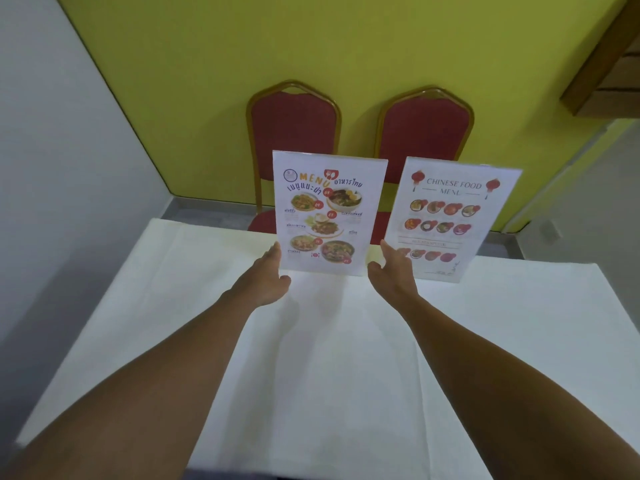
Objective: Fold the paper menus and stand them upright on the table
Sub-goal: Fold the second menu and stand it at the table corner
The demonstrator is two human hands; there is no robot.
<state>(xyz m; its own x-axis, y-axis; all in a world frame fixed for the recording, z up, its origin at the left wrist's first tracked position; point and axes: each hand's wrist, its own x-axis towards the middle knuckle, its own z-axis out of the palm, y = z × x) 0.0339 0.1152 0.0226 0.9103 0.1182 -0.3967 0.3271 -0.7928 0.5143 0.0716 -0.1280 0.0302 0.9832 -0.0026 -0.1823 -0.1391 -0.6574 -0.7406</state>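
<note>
Two paper menus are seen upright at the middle of the frame on the white table (519, 323) — the Thai menu (329, 213) left of centre, the Chinese menu (453, 220) just right of it. The Thai menu is flanked by both hands: the left hand (268, 282) is spread against its lower left edge, the right hand (393, 268) held open at its lower right edge, nothing gripped. A toppled sheet is the likely risk — light paper could be tipped by a brush on withdrawal, or the neighbour knocked.
</note>
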